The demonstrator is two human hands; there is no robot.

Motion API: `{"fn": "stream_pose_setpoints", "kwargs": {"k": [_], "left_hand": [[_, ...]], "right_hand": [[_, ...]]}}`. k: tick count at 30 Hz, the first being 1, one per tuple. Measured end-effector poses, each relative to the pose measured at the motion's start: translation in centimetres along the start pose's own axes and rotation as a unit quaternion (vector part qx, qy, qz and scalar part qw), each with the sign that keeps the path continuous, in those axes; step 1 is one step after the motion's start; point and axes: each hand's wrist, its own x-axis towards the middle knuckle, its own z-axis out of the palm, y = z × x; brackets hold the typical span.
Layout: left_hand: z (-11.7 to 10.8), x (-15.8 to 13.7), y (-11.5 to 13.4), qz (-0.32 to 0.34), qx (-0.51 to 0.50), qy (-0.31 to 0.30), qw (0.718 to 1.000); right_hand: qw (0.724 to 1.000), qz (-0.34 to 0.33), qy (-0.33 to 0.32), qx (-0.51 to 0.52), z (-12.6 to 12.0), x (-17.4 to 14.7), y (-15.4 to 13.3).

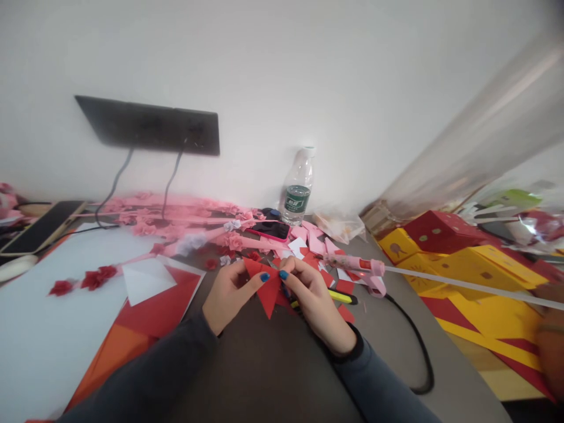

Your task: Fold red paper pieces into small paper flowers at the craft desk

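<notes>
A piece of red folded paper (268, 296), pointed at its lower end, is held above the grey table between both hands. My left hand (230, 294) pinches its left side, with the thumb on top. My right hand (316, 298) grips the right edge between thumb and fingers. Partly behind the right hand lies a yellow and black cutter knife (342, 296). A pink glue gun (356, 263) rests just beyond, with a long white glue stick (458, 282) reaching out of its back. Cut red, pink and white paper pieces (314, 242) are scattered behind the hands.
A water bottle (297, 191) stands by the wall near a phone (271, 230). Pink paper flowers (189, 211) line the back. White and red sheets (150, 281) lie left. Yellow and red boxes (467, 264) stand right. The glue gun's black cord (420, 341) loops over the table.
</notes>
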Motion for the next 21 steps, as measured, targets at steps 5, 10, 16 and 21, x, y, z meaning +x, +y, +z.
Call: {"fn": "stream_pose_setpoints", "kwargs": {"k": [5,10,16,21], "left_hand": [[-0.24,-0.03,0.43,-0.007,0.008,-0.006,1.0],[-0.04,-0.01,0.4,-0.001,-0.015,-0.028,0.999],[0.1,-0.06,0.2,-0.053,-0.061,-0.079,0.994],[0.1,0.14,0.07,-0.067,-0.097,-0.098,0.988]], "right_hand": [[1.0,0.015,0.001,0.024,-0.1,0.08,0.4],[0.999,0.017,0.007,0.028,-0.27,0.14,0.58],[0.999,0.023,0.007,0.048,-0.65,0.3,0.89],[1.0,0.014,-0.021,0.004,-0.8,0.38,0.66]]}}
